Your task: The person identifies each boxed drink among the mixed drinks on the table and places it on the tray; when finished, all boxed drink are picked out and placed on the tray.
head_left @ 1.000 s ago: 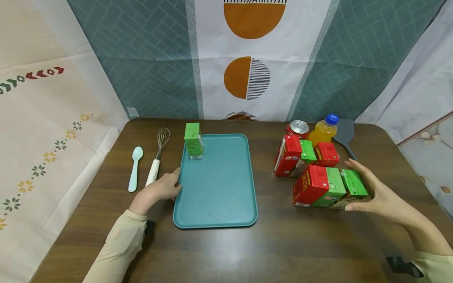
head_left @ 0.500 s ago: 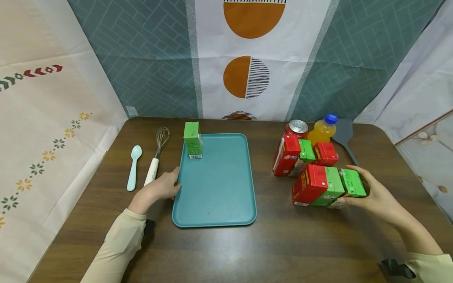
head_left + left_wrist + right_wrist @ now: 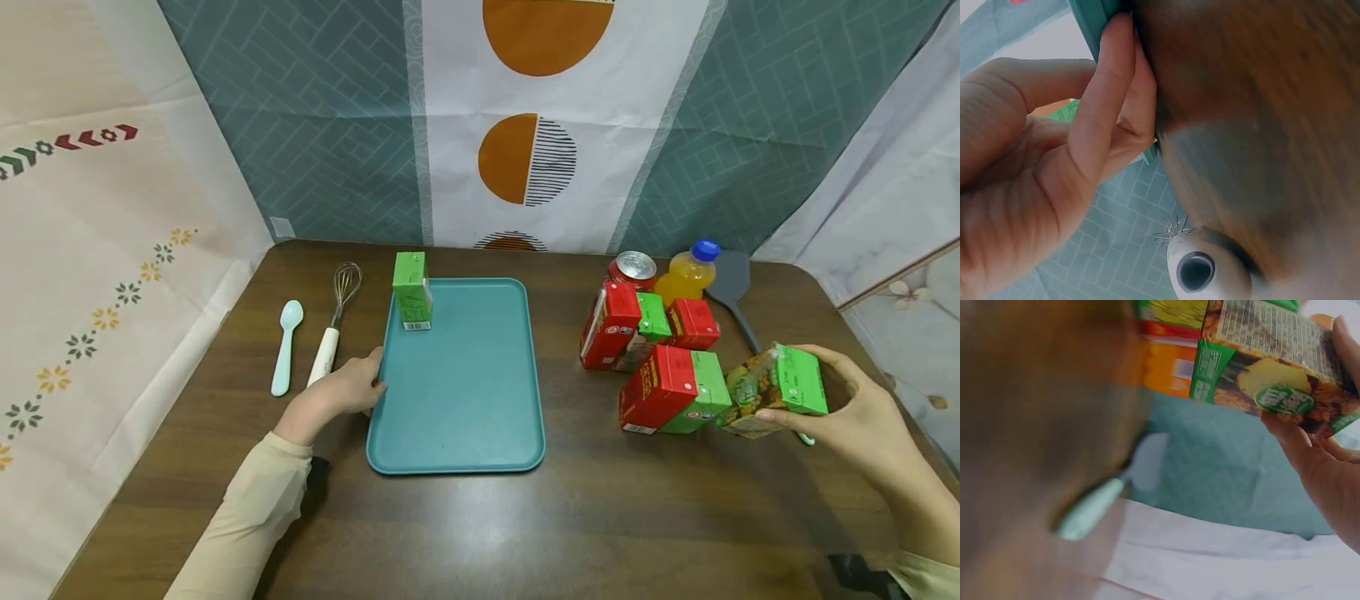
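At the tray's left side my left hand [image 3: 341, 392] grips the rim of the teal tray [image 3: 457, 392]; bent fingers [image 3: 1107, 94] meet its edge in the left wrist view. My right hand [image 3: 862, 408] holds a green-topped food box [image 3: 798, 379] between thumb and fingers. This box is tilted, and its printed side with a food picture [image 3: 1272, 378] faces the right wrist camera. Just left of it stand a red box [image 3: 660, 387] and a green box [image 3: 707, 392], side by side. A small green carton [image 3: 412, 292] stands upright at the tray's far left corner.
Behind the boxes are a taller red box [image 3: 611, 325], another green box [image 3: 652, 317], a small red box [image 3: 693, 323], a can [image 3: 636, 267] and a juice bottle [image 3: 686, 279]. A grey spatula [image 3: 731, 279] lies at right. A whisk [image 3: 325, 354] and spoon [image 3: 283, 358] lie left.
My right hand has closed on the green-topped box, moved it right, away from its neighbours, and tilted it. My left hand stays at the tray's edge.
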{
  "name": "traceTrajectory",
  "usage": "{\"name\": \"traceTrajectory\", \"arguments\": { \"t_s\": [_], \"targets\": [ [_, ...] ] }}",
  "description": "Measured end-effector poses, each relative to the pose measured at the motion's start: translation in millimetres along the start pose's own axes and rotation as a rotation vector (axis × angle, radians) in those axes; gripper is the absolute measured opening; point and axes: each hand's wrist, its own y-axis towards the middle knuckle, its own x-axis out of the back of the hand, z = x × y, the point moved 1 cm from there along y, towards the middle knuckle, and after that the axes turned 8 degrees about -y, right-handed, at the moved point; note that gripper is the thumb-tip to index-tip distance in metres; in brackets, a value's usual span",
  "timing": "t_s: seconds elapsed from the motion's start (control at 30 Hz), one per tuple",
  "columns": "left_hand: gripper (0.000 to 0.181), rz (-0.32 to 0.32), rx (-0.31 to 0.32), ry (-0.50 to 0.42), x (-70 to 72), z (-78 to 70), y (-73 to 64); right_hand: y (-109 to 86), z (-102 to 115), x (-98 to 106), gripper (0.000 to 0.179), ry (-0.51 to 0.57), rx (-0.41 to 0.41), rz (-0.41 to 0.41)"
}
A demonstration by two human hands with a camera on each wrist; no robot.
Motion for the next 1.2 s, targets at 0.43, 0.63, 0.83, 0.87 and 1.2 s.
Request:
{"name": "traceTrajectory", "arguments": {
  "t_s": [0.43,0.63,0.83,0.87,1.2],
  "targets": [
    [0.066,0.019,-0.046,-0.009,2.8,7.6,4.4,6.6,65,29,0.09,0.621,0.384,-0.107],
    [0.066,0.031,-0.045,0.007,4.7,8.2,4.8,2.7,94,18,0.088,0.703,0.414,-0.175],
    [0.064,0.03,-0.043,0.008,5.9,7.5,1.5,8.3,127,-7,0.082,0.766,0.284,-0.192],
    [0.064,0.029,-0.047,0.005,6.1,7.4,0.7,10.3,133,-11,0.081,0.776,0.256,-0.184],
    [0.064,0.038,-0.084,0.018,4.4,0.9,1.0,40.7,192,-54,0.074,0.685,0.135,0.015]
  ]
}}
